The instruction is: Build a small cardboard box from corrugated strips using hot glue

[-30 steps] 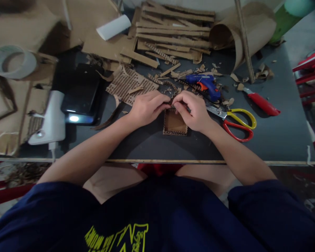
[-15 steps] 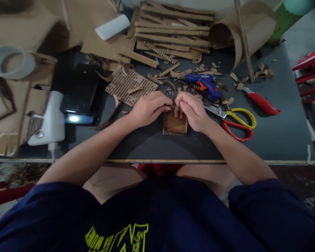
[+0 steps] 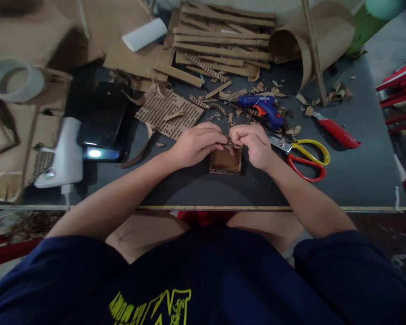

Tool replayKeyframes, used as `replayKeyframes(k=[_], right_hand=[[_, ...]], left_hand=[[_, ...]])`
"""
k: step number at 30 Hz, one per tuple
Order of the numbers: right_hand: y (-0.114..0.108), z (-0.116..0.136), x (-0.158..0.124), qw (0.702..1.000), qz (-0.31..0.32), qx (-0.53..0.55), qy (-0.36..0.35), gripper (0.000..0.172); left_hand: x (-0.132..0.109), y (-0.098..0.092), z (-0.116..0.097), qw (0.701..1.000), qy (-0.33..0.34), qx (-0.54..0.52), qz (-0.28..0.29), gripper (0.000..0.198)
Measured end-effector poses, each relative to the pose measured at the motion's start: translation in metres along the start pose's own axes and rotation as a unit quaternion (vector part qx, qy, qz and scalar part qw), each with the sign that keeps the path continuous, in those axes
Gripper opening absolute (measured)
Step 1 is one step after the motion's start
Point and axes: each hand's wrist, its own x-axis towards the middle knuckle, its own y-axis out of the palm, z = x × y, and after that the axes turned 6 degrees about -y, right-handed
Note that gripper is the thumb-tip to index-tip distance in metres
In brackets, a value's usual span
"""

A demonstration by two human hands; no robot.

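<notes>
A small square cardboard tray (image 3: 225, 170) with low corrugated walls lies on the dark table in front of me. At its far side, my left hand (image 3: 196, 145) presses its fingers on a thin corrugated cardboard strip (image 3: 230, 142). My right hand (image 3: 253, 142) is closed in a pinch on the strip's right part, over the tray's far right corner. Fingers hide most of the strip and the far wall, so I cannot tell whether the two are joined. Beyond my left hand rests a sheet of corrugated cardboard (image 3: 169, 110) with its ridges bared.
Scissors (image 3: 307, 155) with yellow and red handles lie right of my right hand. Behind them are a blue glue gun (image 3: 262, 107) and a red-handled knife (image 3: 338, 132). Cardboard strips (image 3: 223, 40) are piled at the back. Left are a lit black device (image 3: 103, 119) and a tape roll (image 3: 15, 80).
My right hand has shifted slightly right and its fingers have curled tighter. My left fingers have moved right, over the tray's far side. The strip between them sits lower.
</notes>
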Motion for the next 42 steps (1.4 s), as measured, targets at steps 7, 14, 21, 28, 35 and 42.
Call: replayKeyframes(k=[7, 14, 21, 28, 35, 42], right_hand=[[0.002, 0.001, -0.002, 0.999, -0.014, 0.043, -0.013, 0.033], [0.006, 0.000, -0.001, 0.981, -0.139, -0.125, -0.052, 0.019], [0.007, -0.003, 0.000, 0.965, -0.143, -0.190, -0.114, 0.008], [0.007, -0.009, -0.001, 0.963, -0.119, -0.214, -0.109, 0.011], [0.004, -0.005, 0.001, 0.979, -0.129, -0.152, -0.053, 0.010], [0.007, -0.007, 0.001, 0.994, -0.105, 0.008, 0.005, 0.018]], left_hand=[[-0.001, -0.002, -0.001, 0.999, -0.022, -0.017, -0.016, 0.031], [-0.003, -0.007, 0.003, 0.995, -0.041, 0.010, -0.088, 0.020], [-0.004, -0.003, 0.001, 0.992, -0.080, 0.026, -0.091, 0.039], [-0.003, 0.000, 0.002, 0.987, -0.121, 0.039, -0.095, 0.038], [-0.002, -0.002, 0.009, 0.992, -0.080, 0.047, -0.083, 0.024], [0.000, -0.005, 0.005, 0.989, -0.020, 0.051, -0.137, 0.014]])
